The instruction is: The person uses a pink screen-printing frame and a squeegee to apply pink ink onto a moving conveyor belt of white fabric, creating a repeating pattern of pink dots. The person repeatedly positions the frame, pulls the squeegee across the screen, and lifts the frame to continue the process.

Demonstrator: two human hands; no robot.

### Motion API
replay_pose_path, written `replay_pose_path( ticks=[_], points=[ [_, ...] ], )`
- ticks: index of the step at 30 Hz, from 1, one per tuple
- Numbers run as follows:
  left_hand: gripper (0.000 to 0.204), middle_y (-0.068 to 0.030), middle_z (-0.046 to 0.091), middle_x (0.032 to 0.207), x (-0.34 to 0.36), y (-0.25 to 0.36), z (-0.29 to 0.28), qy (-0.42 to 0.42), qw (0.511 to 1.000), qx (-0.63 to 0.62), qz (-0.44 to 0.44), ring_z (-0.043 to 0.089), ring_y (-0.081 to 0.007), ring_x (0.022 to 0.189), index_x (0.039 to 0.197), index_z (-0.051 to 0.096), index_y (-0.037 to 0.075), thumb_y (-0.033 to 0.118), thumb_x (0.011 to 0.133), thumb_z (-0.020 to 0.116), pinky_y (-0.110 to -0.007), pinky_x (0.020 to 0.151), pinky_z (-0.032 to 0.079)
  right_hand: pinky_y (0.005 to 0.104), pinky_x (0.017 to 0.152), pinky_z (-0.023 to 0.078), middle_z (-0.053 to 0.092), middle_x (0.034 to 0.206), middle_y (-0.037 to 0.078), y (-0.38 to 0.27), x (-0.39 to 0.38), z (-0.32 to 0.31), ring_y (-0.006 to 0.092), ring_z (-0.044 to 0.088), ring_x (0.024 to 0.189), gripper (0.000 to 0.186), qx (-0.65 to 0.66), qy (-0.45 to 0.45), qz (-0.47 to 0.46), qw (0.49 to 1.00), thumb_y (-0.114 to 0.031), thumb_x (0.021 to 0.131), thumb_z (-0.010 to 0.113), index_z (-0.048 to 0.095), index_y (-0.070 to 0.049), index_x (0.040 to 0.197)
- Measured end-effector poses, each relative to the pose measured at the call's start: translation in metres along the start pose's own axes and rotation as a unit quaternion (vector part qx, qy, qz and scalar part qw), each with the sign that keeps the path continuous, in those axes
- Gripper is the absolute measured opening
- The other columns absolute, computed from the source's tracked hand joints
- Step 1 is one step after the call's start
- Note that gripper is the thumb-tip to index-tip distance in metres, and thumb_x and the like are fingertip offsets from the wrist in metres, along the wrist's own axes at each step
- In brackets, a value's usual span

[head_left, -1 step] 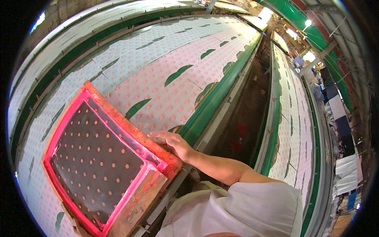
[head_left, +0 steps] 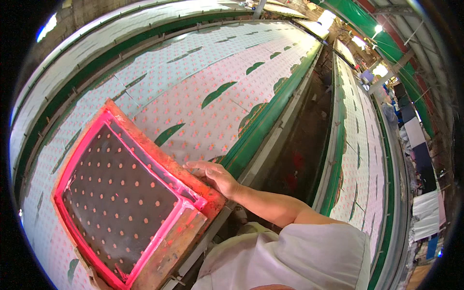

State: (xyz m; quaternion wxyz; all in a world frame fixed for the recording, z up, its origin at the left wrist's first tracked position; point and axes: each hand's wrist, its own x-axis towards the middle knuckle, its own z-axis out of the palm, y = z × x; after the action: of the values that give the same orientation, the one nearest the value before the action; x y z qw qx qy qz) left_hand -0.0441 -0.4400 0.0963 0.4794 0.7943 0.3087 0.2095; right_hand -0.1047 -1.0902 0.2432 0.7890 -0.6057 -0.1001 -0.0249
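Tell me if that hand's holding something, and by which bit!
The right hand touches the framed screen at its right edge; whether it's holding can't be told.

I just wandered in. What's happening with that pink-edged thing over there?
A person has their right hand on the edge of a wooden frame, whose dark panel is dotted and bordered in bright pink. The left hand can't be made out. The frame sits over a long green-edged table covered in flower-patterned sheets; whether it lies flat or is slightly raised is unclear. Across the walkway, a second table has patterned sheets too.
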Motion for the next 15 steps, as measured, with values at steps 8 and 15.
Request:
replay_pose_path(
  ticks=[8, 15],
  points=[
    [0.071, -0.0177, 0.077, 0.111, -0.119, 0.138, -0.005, 0.031, 0.998, -0.058, 0.006, 0.072, -0.0250, 0.090, 0.123, 0.072, -0.008, 0.058, 0.098, 0.082, -0.042, 0.081, 0.060, 0.0445, 0.112, 0.057, 0.059, 0.160, 0.019, -0.077, -0.035, -0.123, 0.0319, 0.065, 0.140, 0.071, 0.060, -0.013, -0.028, 0.998, -0.050, 0.115, 0.055, 0.053, 0.007, 0.157],
    [0.070, -0.0174, 0.077, 0.113, -0.270, 0.259, 0.023, 0.079, 0.994, -0.077, 0.018, 0.072, -0.0247, 0.090, 0.124, 0.072, -0.007, 0.056, 0.098, 0.083, -0.042, 0.081, 0.061, 0.0419, 0.107, 0.059, 0.063, 0.156, 0.017, -0.122, -0.036, -0.287, 0.0300, 0.067, 0.138, 0.069, 0.072, -0.047, -0.048, 0.995, -0.052, 0.115, 0.056, 0.059, 0.003, 0.155]
  ],
)
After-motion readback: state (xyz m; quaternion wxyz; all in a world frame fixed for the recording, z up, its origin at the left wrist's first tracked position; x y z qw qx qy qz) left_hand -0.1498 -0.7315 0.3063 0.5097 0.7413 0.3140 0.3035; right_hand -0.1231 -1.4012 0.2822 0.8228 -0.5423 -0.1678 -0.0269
